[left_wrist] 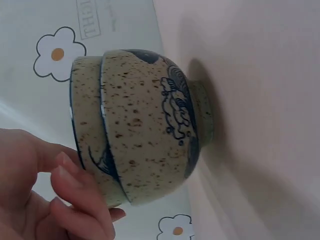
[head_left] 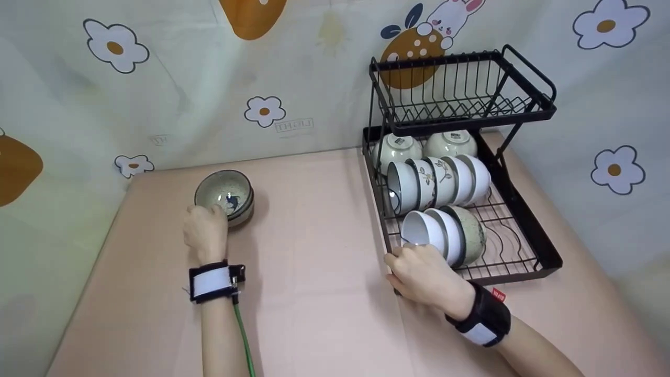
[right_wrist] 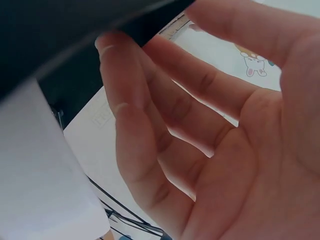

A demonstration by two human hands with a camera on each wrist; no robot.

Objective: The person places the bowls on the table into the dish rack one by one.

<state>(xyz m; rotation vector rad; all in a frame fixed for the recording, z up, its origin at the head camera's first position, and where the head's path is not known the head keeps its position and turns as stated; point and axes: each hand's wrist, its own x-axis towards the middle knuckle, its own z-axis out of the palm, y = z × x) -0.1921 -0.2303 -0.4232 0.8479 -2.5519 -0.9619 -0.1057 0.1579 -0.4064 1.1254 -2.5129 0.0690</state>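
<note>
Two speckled bowls with blue drawings [head_left: 226,197] stand stacked on the pink table, far left. My left hand [head_left: 205,230] is at their near rim; in the left wrist view its curled fingers [left_wrist: 75,192] grip the rim of the top bowl [left_wrist: 87,125]. My right hand [head_left: 421,267] rests at the front left corner of the black dish rack [head_left: 549,257], beside a white bowl [head_left: 419,228] standing on edge. In the right wrist view the right hand [right_wrist: 150,100] has its fingers stretched out, their tips against the dark rack edge [right_wrist: 50,30] and the white bowl [right_wrist: 45,190].
The rack's lower tier holds several bowls on edge in rows [head_left: 445,180]. Its upper basket [head_left: 460,89] holds nothing. A flower-print curtain [head_left: 261,110] walls the table behind and at both sides. Bare pink tabletop [head_left: 314,251] lies between my hands.
</note>
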